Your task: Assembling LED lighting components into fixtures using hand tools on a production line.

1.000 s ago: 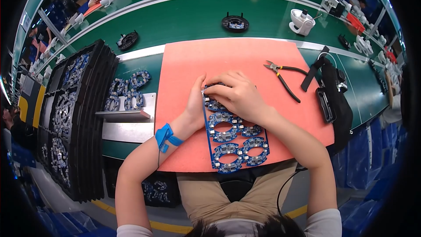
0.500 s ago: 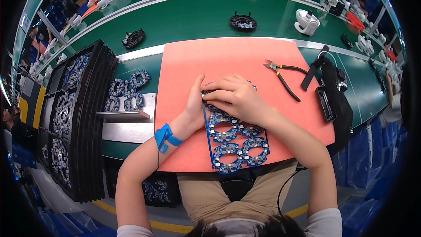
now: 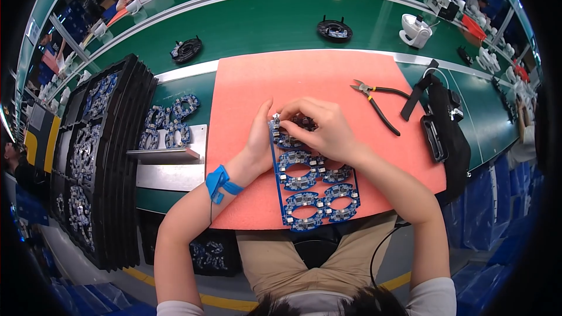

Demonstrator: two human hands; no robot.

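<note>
A blue circuit board panel [image 3: 320, 171] with several oval ring-shaped boards lies on the salmon foam mat [image 3: 304, 76]. My left hand [image 3: 259, 136] is closed at the panel's upper left edge, with one digit pointing up and the other fingertips hidden. A blue wrist strap [image 3: 221, 184] circles that wrist. Over the panel's upper part, my right hand [image 3: 325, 129] is curled, thumb and forefinger pinched at the top left corner. A small whitish bit shows at those fingertips, too small to name. Yellow-and-black cutting pliers [image 3: 377, 104] lie open to the right.
Black stacked trays [image 3: 143, 82] of boards stand at the left. Beside them are loose ring boards [image 3: 186, 105] and a metal fixture [image 3: 170, 177]. Round black parts [image 3: 335, 30] and a white device [image 3: 415, 30] sit on the green belt [image 3: 257, 23]. A black pouch [image 3: 449, 134] is at right.
My right hand has drawn back and arched, uncovering more of the panel's top, with its fingertips now at the corner. Parts on the near belt have shifted slightly right. My left hand stays put.
</note>
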